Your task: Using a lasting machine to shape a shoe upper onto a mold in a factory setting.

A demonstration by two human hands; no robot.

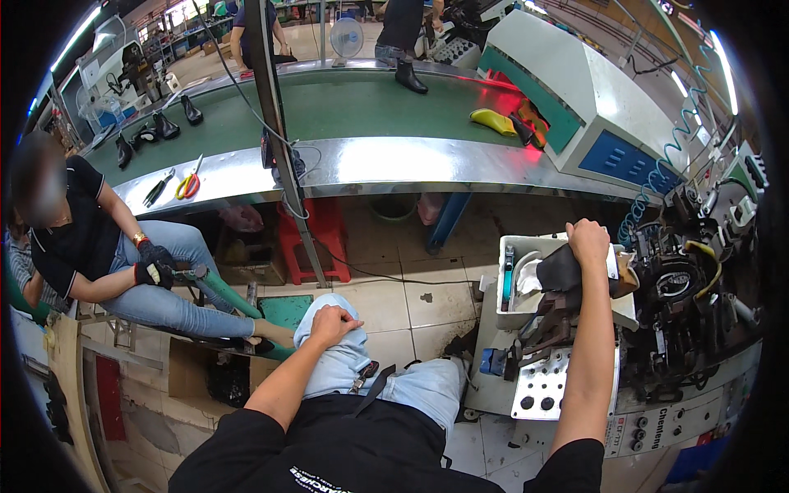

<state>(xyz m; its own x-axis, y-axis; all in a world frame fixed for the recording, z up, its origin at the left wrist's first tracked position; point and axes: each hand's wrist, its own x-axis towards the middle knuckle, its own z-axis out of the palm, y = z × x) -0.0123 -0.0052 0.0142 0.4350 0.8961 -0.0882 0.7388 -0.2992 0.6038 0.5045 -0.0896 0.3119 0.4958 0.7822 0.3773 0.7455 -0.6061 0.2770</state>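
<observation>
My right hand (588, 242) is curled over the top of a black boot upper (558, 269) at the machine on my right. A tan-brown part (627, 275) shows just right of that hand, against the machine's dark mechanism (675, 283). My fingertips and the underside of the upper are partly hidden. On my left knee rests my left hand (332, 325), its fingers loosely closed with nothing seen in them. Behind the upper stands an open white bin (503, 287) with a teal tool (507, 279) and a white round item (528, 278) in it.
A perforated metal plate (542, 382) fronts the machine. Ahead runs a green conveyor (329, 107) with black boots (166, 126) and scissors (189, 186). A white-and-green housing (608, 90) spans its right end. A gloved co-worker (90, 214) sits at left. A red stool (308, 238) stands below.
</observation>
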